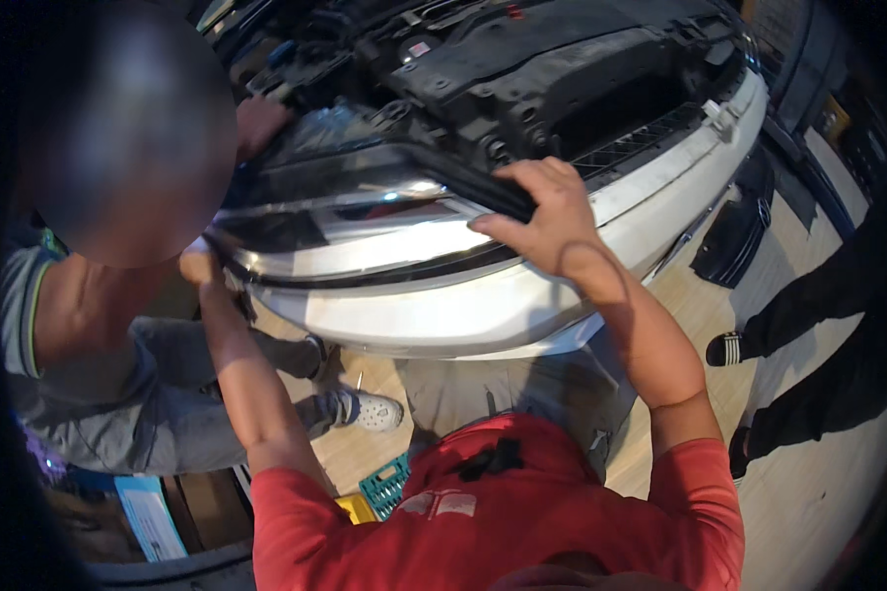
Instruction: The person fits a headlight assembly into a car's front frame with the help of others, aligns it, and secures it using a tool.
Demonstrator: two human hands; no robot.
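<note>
A large car headlight point(355, 222) with a clear lens and a black housing lies across the front left corner of a car, above the white bumper point(414, 313). My right hand point(552, 217) grips its inner black end, with the thumb below and the fingers over the top. At the outer end of the lamp is my left hand point(199, 264), by the bumper corner; its fingers are mostly hidden. Close on the left, a co-worker leans in, and a hand of theirs point(261, 123) rests behind the headlight.
The open engine bay point(562, 59) lies beyond the bumper. A black grille-like part point(734, 236) is on the floor at right, near another person's sandalled foot point(727, 349). A green tool case point(384, 485) and the co-worker's white clog point(376, 412) are by my legs.
</note>
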